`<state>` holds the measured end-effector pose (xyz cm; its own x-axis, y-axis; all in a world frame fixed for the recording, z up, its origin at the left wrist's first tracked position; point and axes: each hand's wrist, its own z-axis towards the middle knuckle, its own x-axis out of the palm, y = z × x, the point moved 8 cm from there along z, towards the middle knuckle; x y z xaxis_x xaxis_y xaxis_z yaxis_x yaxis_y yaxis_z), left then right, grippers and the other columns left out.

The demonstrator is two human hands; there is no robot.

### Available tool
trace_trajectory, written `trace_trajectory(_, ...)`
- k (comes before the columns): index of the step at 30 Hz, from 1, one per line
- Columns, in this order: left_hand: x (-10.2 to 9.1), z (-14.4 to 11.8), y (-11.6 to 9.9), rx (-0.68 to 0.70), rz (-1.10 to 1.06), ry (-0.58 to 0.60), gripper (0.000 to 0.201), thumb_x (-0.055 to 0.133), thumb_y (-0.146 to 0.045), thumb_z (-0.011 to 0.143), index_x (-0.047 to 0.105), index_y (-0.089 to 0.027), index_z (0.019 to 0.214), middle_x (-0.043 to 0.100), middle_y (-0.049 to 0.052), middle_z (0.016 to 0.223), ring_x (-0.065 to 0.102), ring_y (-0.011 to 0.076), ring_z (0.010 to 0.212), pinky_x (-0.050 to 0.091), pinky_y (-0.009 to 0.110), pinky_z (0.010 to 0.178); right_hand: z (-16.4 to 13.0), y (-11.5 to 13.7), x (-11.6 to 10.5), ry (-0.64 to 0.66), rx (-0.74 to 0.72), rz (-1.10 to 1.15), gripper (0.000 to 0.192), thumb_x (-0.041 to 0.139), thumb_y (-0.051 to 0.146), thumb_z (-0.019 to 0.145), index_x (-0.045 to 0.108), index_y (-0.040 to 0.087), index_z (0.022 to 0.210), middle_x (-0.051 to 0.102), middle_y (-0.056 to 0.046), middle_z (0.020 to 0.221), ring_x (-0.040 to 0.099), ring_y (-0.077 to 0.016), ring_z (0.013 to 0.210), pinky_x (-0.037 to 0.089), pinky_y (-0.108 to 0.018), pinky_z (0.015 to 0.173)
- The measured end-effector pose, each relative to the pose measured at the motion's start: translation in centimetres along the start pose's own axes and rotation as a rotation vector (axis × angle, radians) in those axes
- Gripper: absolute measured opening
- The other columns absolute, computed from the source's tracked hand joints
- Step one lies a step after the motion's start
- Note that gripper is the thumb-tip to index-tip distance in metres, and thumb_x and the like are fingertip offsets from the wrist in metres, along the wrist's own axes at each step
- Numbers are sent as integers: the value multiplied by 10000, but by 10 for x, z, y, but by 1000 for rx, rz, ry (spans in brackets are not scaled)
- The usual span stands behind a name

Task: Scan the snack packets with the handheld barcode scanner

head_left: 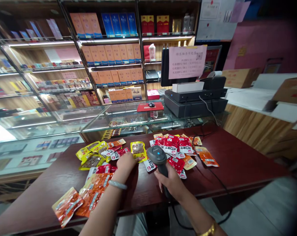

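My right hand (172, 182) is wrapped round the handle of a dark grey barcode scanner (157, 155), which shows a small blue light on its head. My left hand (127, 162), with a pale bangle on the wrist, grips the lower edge of a yellow snack packet (138, 148) with a clear window; the fingertips are partly hidden. Right of the scanner lies a pile of red and white snack packets (172, 143) with some orange ones among them. Left of my left hand are more yellow packets (92, 160) and several orange packets (95, 185).
The scanner's black cable (222, 183) loops across the right side of the dark red table (239, 164). Behind it stand a glass counter (124, 114), a black cash register (195, 101) and a mouse (151, 104) on a red pad. Shelves of boxes (114, 54) line the back wall.
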<state>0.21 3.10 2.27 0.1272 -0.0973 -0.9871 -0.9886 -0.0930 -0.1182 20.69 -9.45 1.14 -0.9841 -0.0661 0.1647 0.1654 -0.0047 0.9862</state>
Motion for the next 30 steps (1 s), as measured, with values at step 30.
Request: trace_trajectory(30,24,-41,-19,178,-1620,0,614,939,-514,579,723,-159,1030,785,68,902,663,161,623,443,223,482,3,17,11,11,-45,15,377,722,536,840,513,235,929,507,114,442,435,-108,340,406,-228,390)
